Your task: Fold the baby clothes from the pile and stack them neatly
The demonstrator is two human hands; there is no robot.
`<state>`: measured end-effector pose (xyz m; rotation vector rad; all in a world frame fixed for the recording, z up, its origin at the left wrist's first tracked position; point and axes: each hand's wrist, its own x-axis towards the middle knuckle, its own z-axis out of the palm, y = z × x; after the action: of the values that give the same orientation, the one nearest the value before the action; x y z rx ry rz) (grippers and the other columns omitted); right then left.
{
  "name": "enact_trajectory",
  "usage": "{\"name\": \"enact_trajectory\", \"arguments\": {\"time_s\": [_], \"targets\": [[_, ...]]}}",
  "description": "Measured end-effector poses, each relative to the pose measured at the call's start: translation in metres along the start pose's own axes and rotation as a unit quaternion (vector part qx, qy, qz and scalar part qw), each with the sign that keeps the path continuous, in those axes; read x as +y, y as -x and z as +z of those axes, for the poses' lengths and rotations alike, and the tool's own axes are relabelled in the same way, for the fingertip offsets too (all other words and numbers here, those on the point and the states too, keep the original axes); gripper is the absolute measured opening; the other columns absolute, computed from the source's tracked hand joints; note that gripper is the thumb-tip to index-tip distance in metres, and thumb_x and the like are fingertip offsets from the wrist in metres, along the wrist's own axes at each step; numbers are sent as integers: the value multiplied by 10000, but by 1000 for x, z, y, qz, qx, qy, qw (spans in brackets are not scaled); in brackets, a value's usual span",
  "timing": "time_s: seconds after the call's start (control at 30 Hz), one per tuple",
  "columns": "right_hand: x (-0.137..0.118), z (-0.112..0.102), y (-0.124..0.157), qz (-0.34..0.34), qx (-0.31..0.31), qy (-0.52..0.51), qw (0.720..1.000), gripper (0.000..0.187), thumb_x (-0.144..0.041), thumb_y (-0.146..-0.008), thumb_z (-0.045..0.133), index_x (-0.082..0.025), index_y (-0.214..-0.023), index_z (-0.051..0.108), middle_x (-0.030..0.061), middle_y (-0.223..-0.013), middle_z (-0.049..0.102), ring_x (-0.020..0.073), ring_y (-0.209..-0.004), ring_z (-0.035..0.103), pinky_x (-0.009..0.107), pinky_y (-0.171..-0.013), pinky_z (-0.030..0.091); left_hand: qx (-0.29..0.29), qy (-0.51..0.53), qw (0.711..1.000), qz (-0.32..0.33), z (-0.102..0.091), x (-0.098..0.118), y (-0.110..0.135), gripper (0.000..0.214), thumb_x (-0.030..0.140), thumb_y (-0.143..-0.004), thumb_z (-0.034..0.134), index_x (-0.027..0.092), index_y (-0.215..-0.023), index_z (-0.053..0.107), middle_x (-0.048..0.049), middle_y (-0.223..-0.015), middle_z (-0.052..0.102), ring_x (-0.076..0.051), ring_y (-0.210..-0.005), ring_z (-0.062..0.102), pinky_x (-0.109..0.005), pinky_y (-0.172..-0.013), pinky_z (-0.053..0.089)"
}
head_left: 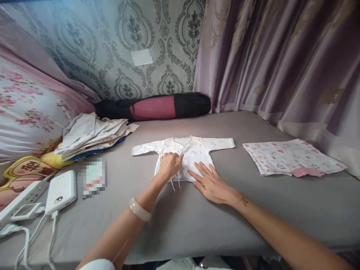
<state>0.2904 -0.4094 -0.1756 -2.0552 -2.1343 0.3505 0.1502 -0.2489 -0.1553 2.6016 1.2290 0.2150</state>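
A small white baby shirt [194, 148] with light blue trim lies spread flat on the grey bed sheet [180, 217], sleeves out to both sides. My left hand [168, 165] rests on the shirt's lower left part with its fingers curled, pinching the fabric near the tie strings. My right hand [209, 182] lies flat and open, fingers stretched out, its fingertips on the shirt's lower hem. A pale bangle [139, 210] circles my left wrist.
A folded white cloth with pink hearts [292, 157] lies to the right. A pile of folded clothes [92, 133] sits at the left, behind a power bank [61, 192] and power strip [21, 200]. A rolled black and maroon bag [157, 107] lies along the wall. Curtains [281, 60] hang at the right.
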Motion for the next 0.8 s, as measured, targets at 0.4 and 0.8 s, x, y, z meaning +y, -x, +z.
{"name": "enact_trajectory", "arguments": {"time_s": [0.4,0.8], "targets": [[-12,-6,23,-19,-27,-44,998,531,-453,-1012,327,-395,-1529,223,33,-1623,153,314,-1487,43,601,-1173,87,13,134,987,-88,30,-1,-80,308,225,-841,516,224,-1138,596,-42,-998,716,-220,-959,647,-327,-844,436],[-22,-15,39,-23,-54,-83,995,543,-479,-989,372,-318,-1506,343,29,-1613,206,330,-1479,99,583,-1183,76,34,-18,988,146,34,29,-47,426,329,-955,412,175,-1347,477,-126,-1460,460,-270,-1388,365,-426,-1133,291]]}}
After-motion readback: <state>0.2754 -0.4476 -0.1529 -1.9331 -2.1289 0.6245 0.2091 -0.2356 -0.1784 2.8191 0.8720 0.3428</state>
